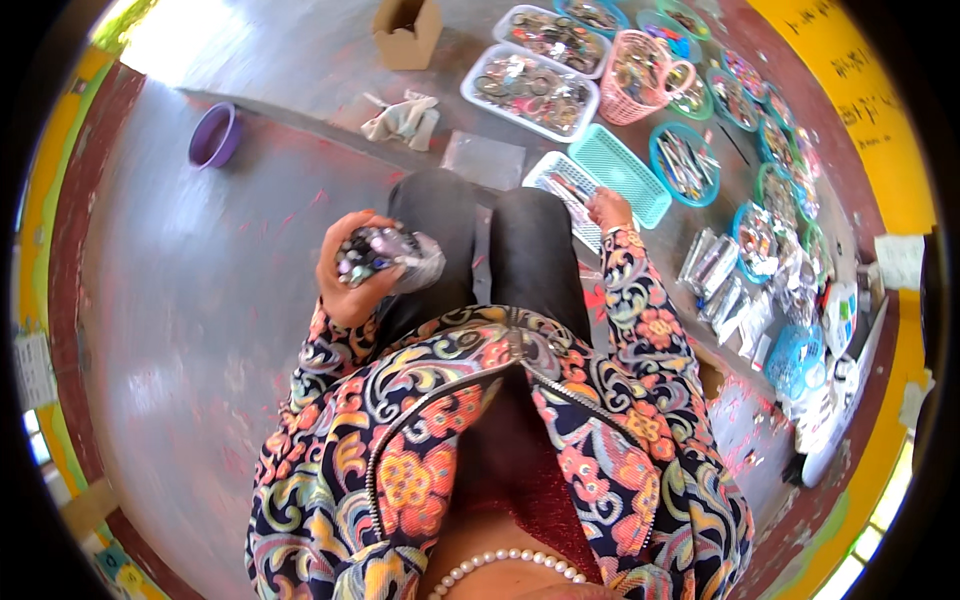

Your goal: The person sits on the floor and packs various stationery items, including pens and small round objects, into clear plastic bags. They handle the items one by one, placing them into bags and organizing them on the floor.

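Observation:
My left hand (350, 270) is wrapped round a bundle of slim items in clear plastic (375, 250), held above my left thigh. Their ends look black, white and lilac; I cannot tell exactly what they are. By my right knee, my right hand (608, 211) is closed at the edge of a white plastic basket (545, 170). Thin pen-like sticks (572, 188) lie in this basket beside my fingertips. What the fingers hold, if anything, is too small to make out. Touching the white basket is a mint-green basket (622, 172).
White tubs (530, 92) of small trinkets and a pink basket (637, 75) stand ahead. Several round baskets line the right, one teal (684, 165) with silvery packets. A cardboard box (407, 35), a rag (403, 122) and a purple bowl (215, 136) are farther left.

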`<move>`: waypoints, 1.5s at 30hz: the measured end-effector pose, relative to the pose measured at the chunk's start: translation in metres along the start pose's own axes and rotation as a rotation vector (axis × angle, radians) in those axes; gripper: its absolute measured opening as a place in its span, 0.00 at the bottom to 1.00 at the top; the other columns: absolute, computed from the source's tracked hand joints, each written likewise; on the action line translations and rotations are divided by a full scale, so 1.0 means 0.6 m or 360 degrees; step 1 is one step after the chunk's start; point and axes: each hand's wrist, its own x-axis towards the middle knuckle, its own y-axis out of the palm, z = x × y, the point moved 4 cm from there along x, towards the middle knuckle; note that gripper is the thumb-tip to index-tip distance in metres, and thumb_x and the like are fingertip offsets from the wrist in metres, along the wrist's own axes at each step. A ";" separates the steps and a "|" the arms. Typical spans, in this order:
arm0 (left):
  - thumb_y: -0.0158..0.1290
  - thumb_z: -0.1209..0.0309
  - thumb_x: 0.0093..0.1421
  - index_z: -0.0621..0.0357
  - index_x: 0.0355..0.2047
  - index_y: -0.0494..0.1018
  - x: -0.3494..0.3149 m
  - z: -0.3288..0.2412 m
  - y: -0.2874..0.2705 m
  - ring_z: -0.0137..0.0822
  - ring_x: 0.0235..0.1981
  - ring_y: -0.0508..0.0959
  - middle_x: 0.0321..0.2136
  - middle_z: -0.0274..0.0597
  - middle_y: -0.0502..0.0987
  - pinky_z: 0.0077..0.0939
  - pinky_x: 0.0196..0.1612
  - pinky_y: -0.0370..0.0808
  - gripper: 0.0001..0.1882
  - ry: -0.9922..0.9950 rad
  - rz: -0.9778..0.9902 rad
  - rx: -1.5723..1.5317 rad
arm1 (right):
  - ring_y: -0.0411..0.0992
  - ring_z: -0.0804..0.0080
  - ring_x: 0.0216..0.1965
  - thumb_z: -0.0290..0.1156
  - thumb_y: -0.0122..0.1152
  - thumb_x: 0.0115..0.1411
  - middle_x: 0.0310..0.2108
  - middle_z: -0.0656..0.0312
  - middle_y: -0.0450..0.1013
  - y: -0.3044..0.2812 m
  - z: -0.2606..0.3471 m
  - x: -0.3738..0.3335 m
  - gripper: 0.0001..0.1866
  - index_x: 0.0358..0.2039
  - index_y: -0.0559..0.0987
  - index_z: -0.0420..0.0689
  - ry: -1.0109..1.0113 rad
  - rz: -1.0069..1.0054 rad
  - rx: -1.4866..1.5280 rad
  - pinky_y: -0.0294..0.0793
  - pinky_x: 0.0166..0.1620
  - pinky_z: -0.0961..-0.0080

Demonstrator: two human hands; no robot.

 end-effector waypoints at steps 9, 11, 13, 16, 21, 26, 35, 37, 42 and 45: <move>0.59 0.81 0.42 0.62 0.51 0.59 0.003 -0.012 -0.003 0.33 0.43 0.71 0.42 0.46 0.70 0.26 0.47 0.67 0.34 -0.0045 0.0058 0.0015 | 0.69 0.81 0.31 0.28 0.62 0.49 0.32 0.66 0.71 0.242 0.277 -0.426 0.14 0.38 0.75 0.44 -0.1234 0.1252 -0.0533 0.68 0.32 0.84; 0.59 0.81 0.43 0.61 0.51 0.59 -0.002 -0.010 -0.004 0.32 0.44 0.70 0.43 0.44 0.69 0.25 0.47 0.67 0.34 -0.0072 0.0047 0.0004 | 0.69 0.79 0.30 0.28 0.62 0.48 0.29 0.64 0.70 0.266 0.279 -0.475 0.13 0.36 0.74 0.44 -0.1350 0.1401 -0.0658 0.68 0.31 0.83; 0.58 0.81 0.44 0.61 0.52 0.58 -0.001 -0.012 -0.002 0.31 0.44 0.70 0.44 0.43 0.69 0.25 0.48 0.67 0.34 -0.0087 0.0068 0.0036 | 0.70 0.68 0.30 0.28 0.62 0.47 0.29 0.60 0.69 0.281 0.279 -0.498 0.12 0.33 0.74 0.43 -0.1585 0.1347 -0.0729 0.68 0.32 0.76; 0.58 0.83 0.42 0.63 0.52 0.57 0.001 -0.015 0.001 0.34 0.45 0.70 0.43 0.46 0.69 0.26 0.48 0.67 0.36 0.0004 0.0120 0.0144 | 0.69 0.57 0.32 0.28 0.61 0.45 0.29 0.56 0.69 0.293 0.267 -0.499 0.11 0.31 0.73 0.42 -0.1895 0.1274 -0.0814 0.67 0.35 0.68; 0.58 0.83 0.42 0.61 0.52 0.58 -0.004 -0.008 -0.003 0.32 0.46 0.69 0.44 0.43 0.69 0.25 0.50 0.65 0.35 0.0005 0.0134 0.0143 | 0.70 0.60 0.29 0.27 0.61 0.46 0.28 0.57 0.70 0.290 0.274 -0.512 0.11 0.32 0.73 0.42 -0.1922 0.1252 -0.0803 0.69 0.32 0.70; 0.58 0.82 0.42 0.61 0.51 0.59 -0.002 -0.012 0.003 0.33 0.45 0.70 0.43 0.43 0.69 0.26 0.50 0.65 0.34 -0.0050 0.0105 -0.0014 | 0.72 0.77 0.24 0.20 0.57 0.49 0.31 0.61 0.73 0.249 0.316 -0.526 0.10 0.33 0.72 0.42 -0.1862 0.1047 -0.0390 0.70 0.27 0.82; 0.58 0.82 0.43 0.63 0.52 0.57 -0.001 -0.009 -0.003 0.34 0.44 0.71 0.43 0.48 0.70 0.27 0.48 0.66 0.34 0.0039 0.0130 0.0166 | 0.75 0.72 0.32 0.24 0.52 0.57 0.33 0.56 0.74 0.186 0.265 -0.378 0.12 0.42 0.70 0.37 -0.0256 0.1171 0.1231 0.75 0.31 0.83; 0.57 0.83 0.43 0.63 0.52 0.57 -0.002 -0.008 -0.001 0.35 0.44 0.71 0.43 0.48 0.70 0.27 0.48 0.66 0.34 -0.0017 0.0106 0.0107 | 0.75 0.70 0.33 0.24 0.52 0.57 0.32 0.57 0.73 0.182 0.238 -0.359 0.10 0.41 0.71 0.38 -0.0146 0.1122 0.1287 0.76 0.30 0.85; 0.56 0.84 0.43 0.64 0.52 0.57 -0.002 -0.011 -0.001 0.35 0.45 0.71 0.43 0.48 0.70 0.28 0.48 0.67 0.34 -0.0001 0.0106 0.0120 | 0.75 0.71 0.33 0.24 0.51 0.58 0.32 0.58 0.73 0.178 0.217 -0.342 0.09 0.40 0.71 0.38 -0.0084 0.1082 0.1368 0.77 0.29 0.86; 0.56 0.84 0.43 0.64 0.52 0.58 -0.002 -0.009 -0.003 0.35 0.45 0.71 0.43 0.49 0.70 0.28 0.48 0.67 0.34 -0.0008 0.0107 0.0123 | 0.75 0.71 0.32 0.23 0.50 0.58 0.32 0.58 0.72 0.176 0.213 -0.338 0.09 0.40 0.70 0.38 -0.0067 0.1055 0.1382 0.77 0.29 0.86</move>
